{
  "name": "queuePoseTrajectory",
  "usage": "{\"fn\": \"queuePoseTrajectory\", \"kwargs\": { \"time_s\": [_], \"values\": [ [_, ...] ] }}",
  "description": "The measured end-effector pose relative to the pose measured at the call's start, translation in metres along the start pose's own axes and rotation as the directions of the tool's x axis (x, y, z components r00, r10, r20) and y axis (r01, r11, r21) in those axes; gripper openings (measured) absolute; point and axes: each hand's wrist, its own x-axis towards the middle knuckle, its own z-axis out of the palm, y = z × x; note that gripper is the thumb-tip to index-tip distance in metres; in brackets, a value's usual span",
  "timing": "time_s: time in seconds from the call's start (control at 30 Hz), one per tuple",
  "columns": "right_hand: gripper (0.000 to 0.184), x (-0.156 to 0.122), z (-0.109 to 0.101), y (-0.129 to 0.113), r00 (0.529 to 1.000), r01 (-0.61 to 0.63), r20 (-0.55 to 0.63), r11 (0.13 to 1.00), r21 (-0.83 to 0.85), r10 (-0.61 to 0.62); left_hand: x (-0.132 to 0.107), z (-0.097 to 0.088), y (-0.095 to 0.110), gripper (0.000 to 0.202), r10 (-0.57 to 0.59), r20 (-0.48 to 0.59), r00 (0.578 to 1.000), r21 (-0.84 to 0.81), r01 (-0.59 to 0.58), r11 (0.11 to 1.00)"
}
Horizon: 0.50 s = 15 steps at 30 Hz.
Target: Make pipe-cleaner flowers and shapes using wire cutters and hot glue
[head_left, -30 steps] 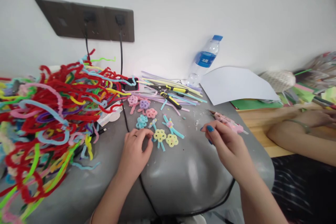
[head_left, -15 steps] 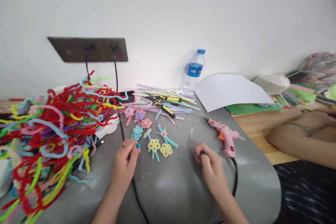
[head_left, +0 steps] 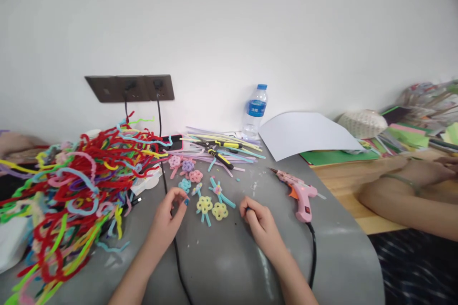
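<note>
Left hand: placed by blue flower; grip can't be told.
Right hand: curled together near yellow flower.

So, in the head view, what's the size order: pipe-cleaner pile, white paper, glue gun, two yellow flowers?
Pipe-cleaner pile
White paper
Glue gun
Left yellow flower, right yellow flower: too alike to rank

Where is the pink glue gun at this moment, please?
Right of centre in the head view, the pink glue gun lies on the grey table, to the right of the right hand, nearer the person than the white sheet.
</note>
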Motion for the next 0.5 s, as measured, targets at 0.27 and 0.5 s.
{"fn": "queuePoseTrajectory", "kwargs": {
  "time_s": [0.27,0.5],
  "values": [
    [0.015,-0.001,-0.004,0.006,0.994,-0.048,0.106,0.996,0.075,0.04,0.037,-0.024,0.014,0.015,0.09,0.19,0.978,0.151,-0.119,0.981],
    [0.016,-0.001,-0.005,0.007,0.992,-0.046,0.121,0.995,0.093,0.034,0.074,-0.015,0.022,0.019,0.18,0.311,0.933,0.152,-0.236,0.96]
  ]
}}
